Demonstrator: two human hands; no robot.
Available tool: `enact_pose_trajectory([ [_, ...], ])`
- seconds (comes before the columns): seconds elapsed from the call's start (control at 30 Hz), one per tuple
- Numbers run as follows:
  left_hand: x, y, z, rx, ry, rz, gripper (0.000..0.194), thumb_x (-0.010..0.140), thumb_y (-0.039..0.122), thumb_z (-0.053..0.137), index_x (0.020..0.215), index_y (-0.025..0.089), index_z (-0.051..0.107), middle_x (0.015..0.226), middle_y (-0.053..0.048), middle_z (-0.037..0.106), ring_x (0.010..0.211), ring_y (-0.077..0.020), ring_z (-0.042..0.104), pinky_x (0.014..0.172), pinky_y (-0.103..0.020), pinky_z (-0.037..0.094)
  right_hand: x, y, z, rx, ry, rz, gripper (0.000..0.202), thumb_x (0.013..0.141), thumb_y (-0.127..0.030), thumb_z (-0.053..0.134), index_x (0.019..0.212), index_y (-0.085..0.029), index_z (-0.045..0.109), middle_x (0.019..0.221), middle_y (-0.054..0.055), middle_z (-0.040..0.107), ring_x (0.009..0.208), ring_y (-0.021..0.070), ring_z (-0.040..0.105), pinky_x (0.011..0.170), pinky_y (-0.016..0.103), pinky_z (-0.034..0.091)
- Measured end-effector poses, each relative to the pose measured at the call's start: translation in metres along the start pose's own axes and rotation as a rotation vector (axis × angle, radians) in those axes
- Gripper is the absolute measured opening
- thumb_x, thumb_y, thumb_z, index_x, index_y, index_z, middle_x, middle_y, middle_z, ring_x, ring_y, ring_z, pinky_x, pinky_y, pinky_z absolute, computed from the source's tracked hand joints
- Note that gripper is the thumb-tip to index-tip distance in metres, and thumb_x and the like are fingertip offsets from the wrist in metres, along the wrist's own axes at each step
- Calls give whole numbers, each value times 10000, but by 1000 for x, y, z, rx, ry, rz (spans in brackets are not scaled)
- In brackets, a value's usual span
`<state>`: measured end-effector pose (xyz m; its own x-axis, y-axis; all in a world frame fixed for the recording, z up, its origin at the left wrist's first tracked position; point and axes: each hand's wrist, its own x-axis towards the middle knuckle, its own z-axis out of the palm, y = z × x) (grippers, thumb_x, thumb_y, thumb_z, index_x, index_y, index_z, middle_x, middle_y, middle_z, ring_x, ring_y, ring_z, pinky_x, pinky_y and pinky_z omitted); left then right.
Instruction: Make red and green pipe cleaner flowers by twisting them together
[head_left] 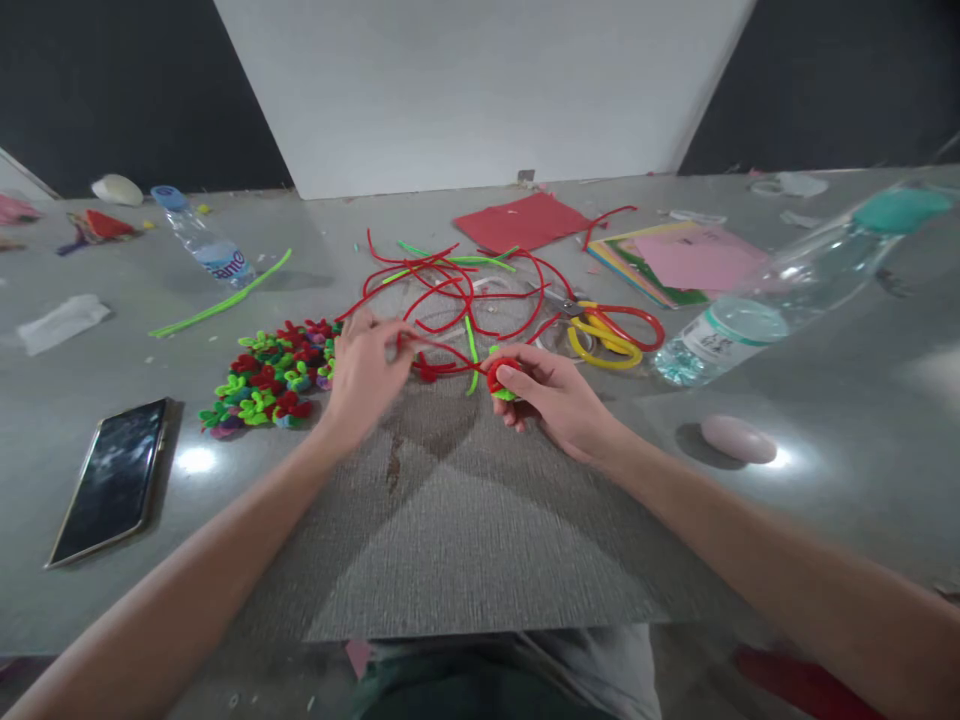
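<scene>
Between the thumb and fingers of my right hand (555,400) is a small coiled red and green pipe-cleaner piece (501,377). From it a red pipe cleaner (450,348) stretches left to my left hand (371,362), whose fingertips are closed on its far end. Just left of that hand lies a pile of small pipe-cleaner flowers (262,380), mostly red and green with some blue and purple. Loose red pipe cleaners (450,290) tangle behind both hands, with a few green ones (471,350) among them. My fingers partly cover the coiled piece.
Yellow-and-red-handled scissors (611,335) lie right of the tangle. A tilted large bottle (750,320) and an oval pinkish object (739,438) are farther right. At left are a phone (112,480) and small bottle (202,240). Coloured paper (697,260) and red sheet (517,222) lie behind.
</scene>
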<state>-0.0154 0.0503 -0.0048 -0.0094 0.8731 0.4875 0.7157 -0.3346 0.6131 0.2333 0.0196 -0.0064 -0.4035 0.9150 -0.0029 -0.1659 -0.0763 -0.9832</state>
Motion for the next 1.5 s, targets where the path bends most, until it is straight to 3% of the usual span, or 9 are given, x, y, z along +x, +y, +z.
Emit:
enact_pose_trajectory([
  [0.1,-16,24,-3,253,26,298,331,908,121,576,1136,230,790,1375,-142,614,1214,-361,572,996,-580,439,-1,1,2,-71,-1,-10,271,1001,-460,709,1056,-198,665,720,-27,673,560,86,614,470,175,491],
  [0.17,-25,38,-3,210,-55,455,378,887,84,532,1178,224,729,1374,-132,643,1200,-345,605,996,-585,449,-1,2,3,-98,-23,-31,244,1024,-433,670,1100,-203,639,741,-31,644,593,93,606,494,189,511],
  [0.23,-31,45,0,55,-223,523,427,876,86,516,1279,189,613,1330,-144,680,1224,-323,640,1016,-550,486,-1,3,4,-111,-43,-70,213,1033,-394,649,1139,-215,604,754,-42,613,611,99,600,512,202,529],
  [0.33,-35,45,8,-185,-346,388,487,889,194,634,1354,189,489,1303,-139,710,1203,-292,701,1038,-493,540,0,6,5,-138,-68,-118,214,1031,-350,643,1180,-233,543,809,-47,610,590,96,598,516,224,552],
  [0.47,-37,40,16,-371,-425,267,472,950,161,614,1395,211,465,1190,-89,774,1086,-219,772,949,-372,600,-2,9,6,-185,-99,-136,203,1050,-345,607,1180,-228,504,775,-54,608,559,98,585,499,228,539],
  [0.6,-36,38,15,-364,-466,352,376,1031,154,538,1404,198,520,1245,-106,765,1096,-192,760,942,-329,591,-3,8,6,-201,-100,-138,176,1053,-304,573,1189,-223,494,738,-64,592,538,89,534,459,206,468],
  [0.93,-33,36,14,-328,-396,521,265,1033,56,478,1168,179,671,929,-5,774,734,-80,670,725,-183,517,-2,-2,8,-235,-158,-130,202,967,-207,580,1146,-210,487,745,-80,511,595,93,457,521,243,347],
  [1.07,-35,36,13,-276,-360,493,225,989,64,501,1078,187,667,793,28,726,613,-76,595,641,-183,480,-2,-4,9,-251,-164,-128,266,903,-138,557,1153,-201,492,789,-70,517,627,99,438,564,265,334],
  [1.5,-36,37,12,-395,-468,374,164,965,125,555,1097,195,623,736,44,684,594,-86,552,588,-208,424,-1,-2,7,-249,-160,-154,313,853,-134,535,1154,-208,492,824,-57,486,670,115,420,611,276,337],
])
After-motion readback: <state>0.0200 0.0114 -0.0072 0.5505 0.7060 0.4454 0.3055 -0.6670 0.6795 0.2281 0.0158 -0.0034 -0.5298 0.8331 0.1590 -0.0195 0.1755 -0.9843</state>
